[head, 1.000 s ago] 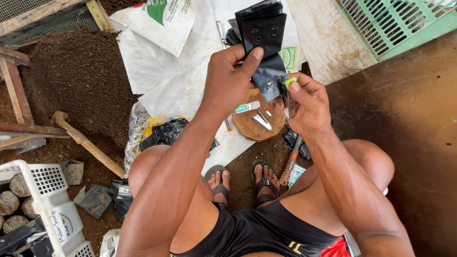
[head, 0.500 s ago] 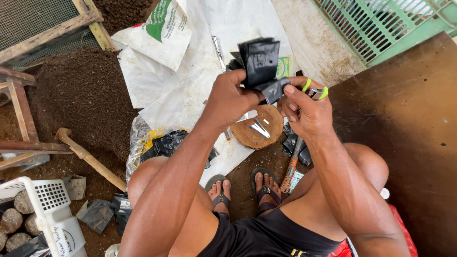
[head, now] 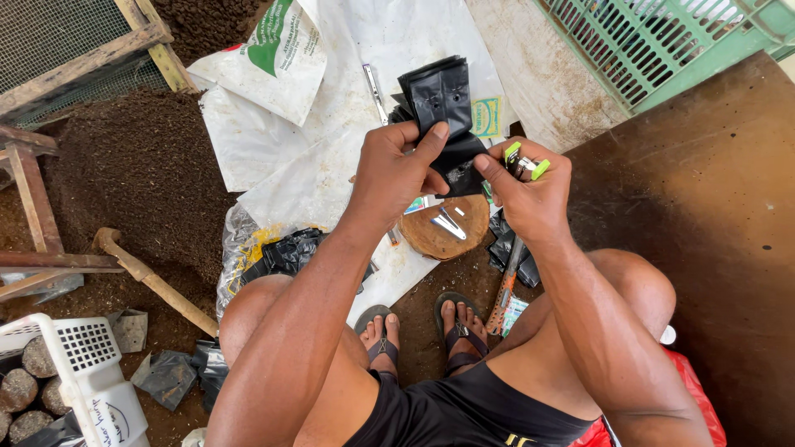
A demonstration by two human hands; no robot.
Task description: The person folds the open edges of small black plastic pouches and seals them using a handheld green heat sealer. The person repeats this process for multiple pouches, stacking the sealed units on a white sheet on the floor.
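My left hand (head: 397,170) grips a stack of black plastic bags (head: 437,99) with small punched holes, thumb pressed on the front. My right hand (head: 530,194) pinches the lower corner of the same bags and also holds a small green and silver stapler (head: 523,161) between its fingers. Below the hands a round wooden disc (head: 447,232) lies on the ground with small metal pieces on it.
A heap of dark soil (head: 132,165) lies at left, with a wooden handle (head: 153,281) and a mesh frame (head: 58,41). White sacks (head: 281,58) cover the ground ahead. A green crate (head: 662,41) stands top right, a brown board (head: 712,207) at right, a white basket (head: 83,372) bottom left.
The view has shifted slightly. Both hands stay on the black bags, and the right hand has turned so the stapler shows more clearly beside the bags.
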